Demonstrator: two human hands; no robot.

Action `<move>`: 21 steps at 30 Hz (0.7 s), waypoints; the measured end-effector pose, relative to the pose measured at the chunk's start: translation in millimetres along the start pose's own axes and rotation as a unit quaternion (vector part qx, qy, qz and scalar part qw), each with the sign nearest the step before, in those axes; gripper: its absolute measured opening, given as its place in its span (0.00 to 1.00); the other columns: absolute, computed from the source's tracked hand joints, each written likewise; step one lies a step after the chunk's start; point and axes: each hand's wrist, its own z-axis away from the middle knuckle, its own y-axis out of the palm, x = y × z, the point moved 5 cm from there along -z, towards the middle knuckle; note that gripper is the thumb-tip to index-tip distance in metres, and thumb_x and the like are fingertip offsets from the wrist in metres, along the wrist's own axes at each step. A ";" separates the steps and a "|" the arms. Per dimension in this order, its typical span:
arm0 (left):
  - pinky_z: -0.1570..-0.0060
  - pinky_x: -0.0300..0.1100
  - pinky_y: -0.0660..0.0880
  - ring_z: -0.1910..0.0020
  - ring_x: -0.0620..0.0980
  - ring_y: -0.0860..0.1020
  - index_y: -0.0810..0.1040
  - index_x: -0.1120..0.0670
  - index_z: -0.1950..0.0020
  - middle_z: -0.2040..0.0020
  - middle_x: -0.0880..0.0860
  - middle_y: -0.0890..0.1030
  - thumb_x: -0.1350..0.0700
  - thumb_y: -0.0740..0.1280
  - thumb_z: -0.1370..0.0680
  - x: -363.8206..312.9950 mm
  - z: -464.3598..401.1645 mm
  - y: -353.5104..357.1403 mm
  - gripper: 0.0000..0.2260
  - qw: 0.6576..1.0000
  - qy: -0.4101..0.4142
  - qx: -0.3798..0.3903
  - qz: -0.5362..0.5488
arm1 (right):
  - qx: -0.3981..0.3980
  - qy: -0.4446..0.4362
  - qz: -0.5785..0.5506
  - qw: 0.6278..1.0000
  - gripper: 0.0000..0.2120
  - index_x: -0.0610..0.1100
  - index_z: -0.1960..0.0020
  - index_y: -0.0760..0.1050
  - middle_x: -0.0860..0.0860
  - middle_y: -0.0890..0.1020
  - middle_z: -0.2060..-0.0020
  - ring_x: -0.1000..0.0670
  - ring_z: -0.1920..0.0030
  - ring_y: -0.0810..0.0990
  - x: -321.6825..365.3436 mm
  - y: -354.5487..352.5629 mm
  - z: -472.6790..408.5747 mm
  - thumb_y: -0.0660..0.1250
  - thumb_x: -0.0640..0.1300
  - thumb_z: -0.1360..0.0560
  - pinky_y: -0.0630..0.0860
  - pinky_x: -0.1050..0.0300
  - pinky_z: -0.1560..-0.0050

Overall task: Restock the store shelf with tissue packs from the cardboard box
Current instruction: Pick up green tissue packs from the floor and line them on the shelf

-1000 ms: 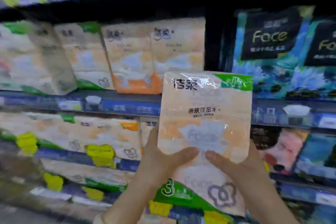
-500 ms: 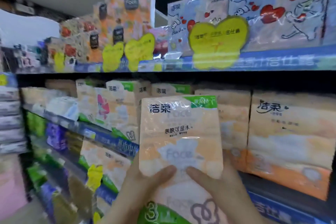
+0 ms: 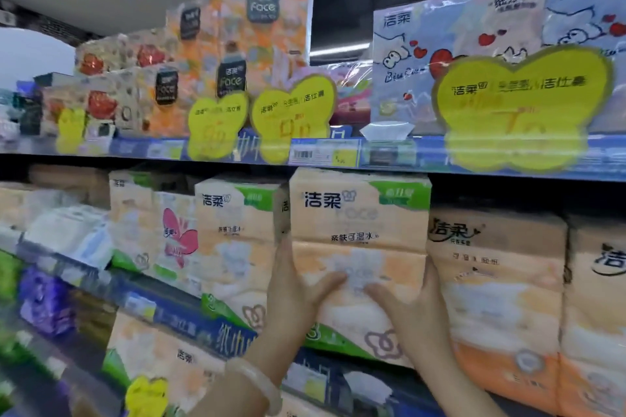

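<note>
Tissue pack (image 3: 359, 240) wedged between shelved packs (image 3: 237, 234) (both hands gripping).

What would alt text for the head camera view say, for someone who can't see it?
Two bare hands, left hand and right hand, push a peach tissue pack with a green corner into a gap on a store shelf, between matching packs and orange-bottomed ones. Yellow butterfly price tags hang above.

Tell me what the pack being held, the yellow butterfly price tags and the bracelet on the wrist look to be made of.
Tissue pack: thin glossy plastic film, judging by its sheen and the creases across the middle. Yellow butterfly tags: seemingly die-cut printed card or stiff plastic, with a flat face and clean outline; which one is unclear. Bracelet: smooth, pale, translucent-looking bangle, possibly jade or glass; blur leaves it open.
</note>
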 end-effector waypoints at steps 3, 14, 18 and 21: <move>0.26 0.52 0.47 0.23 0.44 0.46 0.43 0.40 0.25 0.21 0.50 0.49 0.34 0.68 0.38 13.3 -4.6 6.0 0.49 0.979 0.103 -0.065 -0.164 | 0.014 -0.047 0.082 0.995 0.43 0.61 0.29 0.56 0.65 0.64 0.33 0.61 0.34 0.65 -2.6 14.2 4.8 0.77 0.48 0.35 0.64 0.67 0.39; 0.30 0.58 0.30 0.29 0.48 0.23 0.22 0.37 0.32 0.27 0.51 0.28 0.20 0.39 0.36 56.2 -4.8 16.2 0.42 0.970 0.043 0.024 -0.239 | -0.070 -0.071 0.236 0.967 0.42 0.61 0.28 0.40 0.47 0.50 0.23 0.52 0.23 0.47 -27.0 43.4 24.5 0.56 0.71 0.34 0.48 0.38 0.25; 0.30 0.58 0.31 0.31 0.48 0.21 0.21 0.40 0.32 0.28 0.53 0.28 0.22 0.37 0.35 61.7 -5.9 16.3 0.41 0.963 0.039 0.040 -0.264 | -0.080 -0.043 0.338 0.937 0.45 0.53 0.25 0.38 0.43 0.47 0.23 0.48 0.23 0.43 -30.8 47.1 25.0 0.47 0.74 0.34 0.38 0.42 0.25; 0.29 0.60 0.33 0.32 0.50 0.20 0.19 0.44 0.33 0.30 0.53 0.25 0.22 0.34 0.35 57.1 -5.2 14.7 0.42 0.953 0.030 0.076 -0.292 | -0.058 -0.004 0.387 0.920 0.50 0.49 0.24 0.34 0.42 0.42 0.23 0.46 0.23 0.39 -25.1 44.6 26.4 0.42 0.75 0.36 0.37 0.40 0.25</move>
